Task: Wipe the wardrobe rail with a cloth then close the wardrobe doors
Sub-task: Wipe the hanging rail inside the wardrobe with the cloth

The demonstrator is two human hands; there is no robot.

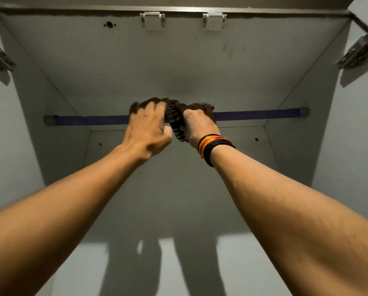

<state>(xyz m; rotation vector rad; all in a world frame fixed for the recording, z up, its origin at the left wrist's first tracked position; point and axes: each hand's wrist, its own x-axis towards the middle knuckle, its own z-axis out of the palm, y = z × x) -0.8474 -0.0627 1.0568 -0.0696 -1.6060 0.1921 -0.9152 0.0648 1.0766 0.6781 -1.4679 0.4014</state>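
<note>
Gripping a dark cloth [177,122] bunched around mid-span of the blue wardrobe rail [93,120], left hand [148,129] and right hand [197,124] are both curled closed.

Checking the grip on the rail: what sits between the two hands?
In the head view, a bunched dark cloth fills the gap between the left hand and right hand, draped over the blue rail.

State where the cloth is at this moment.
In the head view, the dark cloth is wrapped over the middle of the blue wardrobe rail, bunched between the left hand and right hand.
</note>
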